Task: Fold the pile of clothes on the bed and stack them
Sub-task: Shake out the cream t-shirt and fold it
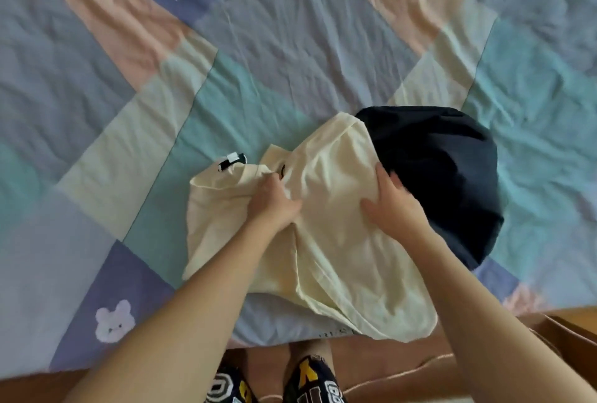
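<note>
A cream garment (326,241) lies rumpled on the bed near its front edge, its lower corner hanging over the edge. A black-and-white patch (231,161) shows at its upper left. Beside it on the right lies a dark navy garment (442,176), partly under the cream one. My left hand (274,202) grips a bunch of the cream cloth near its upper middle. With fingers spread flat, my right hand (392,199) presses on the cream garment's right edge, next to the navy cloth.
The bed is covered by a patchwork quilt (290,47) in blue, teal, cream and pink, with a white bunny patch (113,321) at the front left. Wooden floor (387,364) and my legs show below the bed's edge. A wooden piece (568,328) stands at the lower right.
</note>
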